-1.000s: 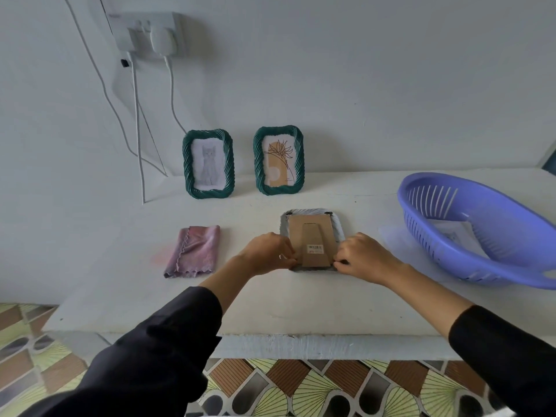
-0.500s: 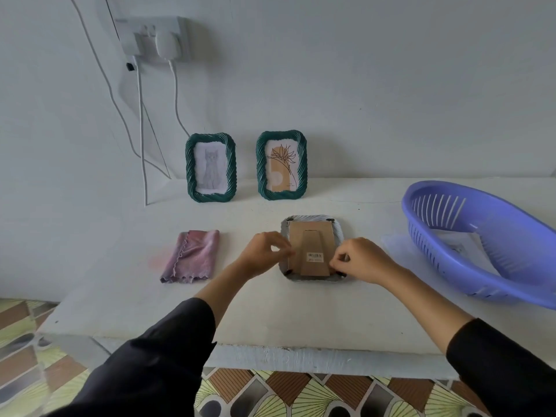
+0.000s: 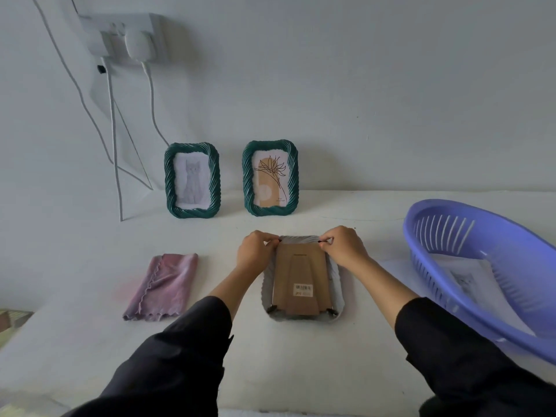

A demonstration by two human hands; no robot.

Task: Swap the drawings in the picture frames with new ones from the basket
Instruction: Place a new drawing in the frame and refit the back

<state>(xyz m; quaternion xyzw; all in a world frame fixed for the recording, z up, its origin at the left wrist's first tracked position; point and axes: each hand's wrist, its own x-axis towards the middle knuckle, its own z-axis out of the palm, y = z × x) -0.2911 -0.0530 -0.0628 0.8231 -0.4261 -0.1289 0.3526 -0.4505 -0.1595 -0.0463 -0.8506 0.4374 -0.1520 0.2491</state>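
Note:
A picture frame (image 3: 301, 281) lies face down on the white table, its brown cardboard back with a barcode sticker facing up. My left hand (image 3: 255, 251) pinches the small black tab at the far left corner of the back. My right hand (image 3: 346, 248) pinches the tab at the far right corner. Two black tabs at the near corners are turned outward. Against the wall stand two green frames: one with a cat drawing (image 3: 192, 180), one with a flower drawing (image 3: 270, 182). A purple basket (image 3: 451, 224) at the right holds paper drawings (image 3: 469, 281).
A folded pink cloth (image 3: 162, 287) lies left of the face-down frame. White cables (image 3: 115, 164) hang from a wall socket (image 3: 126, 37) down to the table's back left. The table's front edge is close to my sleeves.
Both hands have moved from the near corners of the frame's back to its far corners. The head camera has come closer and tilted.

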